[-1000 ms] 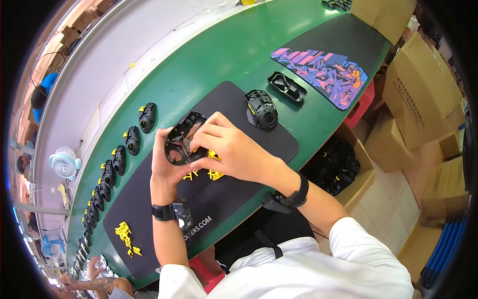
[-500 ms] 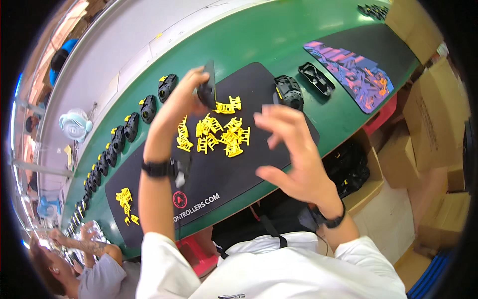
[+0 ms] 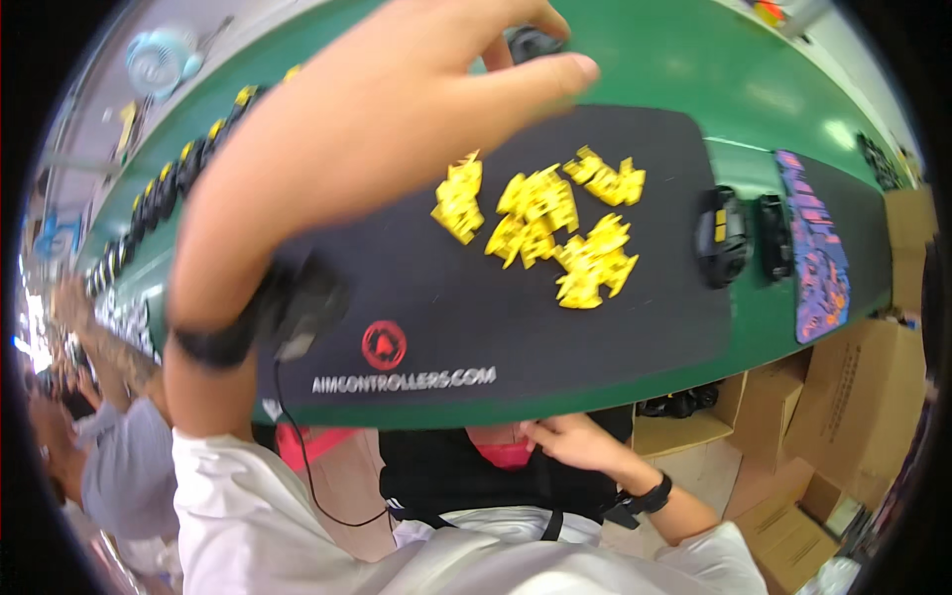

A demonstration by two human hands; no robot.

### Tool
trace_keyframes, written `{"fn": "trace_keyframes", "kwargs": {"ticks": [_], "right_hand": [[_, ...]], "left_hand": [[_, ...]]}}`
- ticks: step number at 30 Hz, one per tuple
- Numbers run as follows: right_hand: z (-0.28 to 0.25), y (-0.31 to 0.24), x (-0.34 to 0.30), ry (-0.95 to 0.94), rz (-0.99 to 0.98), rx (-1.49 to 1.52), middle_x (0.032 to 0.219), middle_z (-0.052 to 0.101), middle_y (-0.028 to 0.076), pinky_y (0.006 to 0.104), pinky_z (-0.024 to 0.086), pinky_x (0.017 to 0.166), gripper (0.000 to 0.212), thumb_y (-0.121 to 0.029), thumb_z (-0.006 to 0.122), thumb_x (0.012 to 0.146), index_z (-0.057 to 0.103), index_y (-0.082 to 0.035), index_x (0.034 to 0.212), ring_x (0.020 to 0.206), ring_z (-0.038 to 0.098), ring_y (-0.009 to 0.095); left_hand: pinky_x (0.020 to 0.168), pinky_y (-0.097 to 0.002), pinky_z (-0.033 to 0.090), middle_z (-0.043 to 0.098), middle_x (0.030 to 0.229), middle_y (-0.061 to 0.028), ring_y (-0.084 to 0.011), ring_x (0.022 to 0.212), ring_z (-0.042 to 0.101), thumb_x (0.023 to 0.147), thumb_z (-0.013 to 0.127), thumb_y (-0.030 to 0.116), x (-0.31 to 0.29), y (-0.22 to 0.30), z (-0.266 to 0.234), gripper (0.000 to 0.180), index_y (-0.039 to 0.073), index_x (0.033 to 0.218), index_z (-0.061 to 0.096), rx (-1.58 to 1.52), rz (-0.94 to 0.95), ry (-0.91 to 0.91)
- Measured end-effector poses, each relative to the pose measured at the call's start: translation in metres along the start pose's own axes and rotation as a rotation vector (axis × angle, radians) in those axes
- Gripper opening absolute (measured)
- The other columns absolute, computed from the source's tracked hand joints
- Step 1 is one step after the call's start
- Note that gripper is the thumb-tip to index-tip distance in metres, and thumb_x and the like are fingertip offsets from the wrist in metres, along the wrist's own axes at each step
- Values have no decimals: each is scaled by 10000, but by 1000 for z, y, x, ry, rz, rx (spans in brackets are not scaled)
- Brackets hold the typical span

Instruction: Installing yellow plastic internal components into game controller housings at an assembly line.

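My left hand [image 3: 466,59], blurred, reaches across the mat to the far part of the table. Its fingers and thumb curve around a dark plastic shell [image 3: 535,43], partly hidden by the hand. Below the table's near edge, in front of my lap, my right hand [image 3: 575,442] is closed; what its fingers hold, if anything, I cannot make out. Small yellow plastic parts [image 3: 534,213] lie in several loose heaps on the black mat [image 3: 426,288]. My left forearm covers the mat's left side.
Black shells with yellow parts [image 3: 169,188] line the table's far left. Right of the mat sit another black shell [image 3: 724,238], a black frame-like piece [image 3: 773,238] and a patterned mat [image 3: 818,258]. Cardboard boxes [image 3: 843,397] stand at right. A co-worker [image 3: 134,466] is at left.
My left hand has moved farther over the table with the dark shell. My right hand has dropped from above the mat to my lap and closed. The view has swung left.
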State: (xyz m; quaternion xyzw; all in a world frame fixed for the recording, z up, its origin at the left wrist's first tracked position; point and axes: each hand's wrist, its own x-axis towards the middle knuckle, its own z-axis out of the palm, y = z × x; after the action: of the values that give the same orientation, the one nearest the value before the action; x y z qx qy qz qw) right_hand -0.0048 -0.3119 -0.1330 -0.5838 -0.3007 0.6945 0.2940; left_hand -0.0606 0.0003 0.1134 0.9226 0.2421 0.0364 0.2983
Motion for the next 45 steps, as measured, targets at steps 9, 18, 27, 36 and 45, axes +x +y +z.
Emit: {"fn": "trace_keyframes", "kwargs": {"ticks": [9, 18, 27, 36, 45], "right_hand": [[13, 36, 56, -14, 228, 533, 1164, 611, 58, 310, 484, 788, 278, -112, 551, 984, 621, -30, 1241, 981, 567, 165], [58, 26, 217, 23, -24, -327, 1352, 526, 20, 400, 369, 1003, 409, -207, 592, 944, 580, -164, 1350, 1165, 490, 153], [23, -22, 458, 791, -343, -1580, 1619, 239, 141, 626, 293, 1164, 1058, -457, 797, 810, 186, -55, 1574, 1481, 281, 309], [14, -40, 492, 371, 55, -1821, 1215, 657, 186, 466, 504, 882, 564, -433, 667, 924, 597, 11, 1264, 1113, 645, 349], [89, 118, 299, -256, -148, -1798, 957, 705, 271, 514, 540, 814, 347, -276, 601, 956, 713, 49, 1005, 934, 689, 427]], "left_hand": [[543, -230, 370, 618, 826, -68, -66, 652, 534, 957, 600, 250, -355, -42, 143, 372, -53, 1173, 613, -708, -520, 154], [444, -229, 371, 641, 786, -60, -78, 513, 563, 1007, 506, 122, -513, -132, 301, 223, -5, 1154, 615, -1348, -925, 207], [370, -212, 363, 636, 553, -87, -62, 385, 515, 985, 544, 30, -548, -135, 324, 174, -36, 941, 699, -1496, -1132, 441], [479, -212, 466, 676, 696, -50, -66, 513, 613, 954, 590, 51, -550, -152, 309, 143, -31, 966, 706, -1799, -1100, 268], [474, -237, 444, 681, 789, -98, -109, 529, 578, 986, 593, 108, -529, -151, 300, 223, -33, 1157, 621, -1362, -802, 145]]}}
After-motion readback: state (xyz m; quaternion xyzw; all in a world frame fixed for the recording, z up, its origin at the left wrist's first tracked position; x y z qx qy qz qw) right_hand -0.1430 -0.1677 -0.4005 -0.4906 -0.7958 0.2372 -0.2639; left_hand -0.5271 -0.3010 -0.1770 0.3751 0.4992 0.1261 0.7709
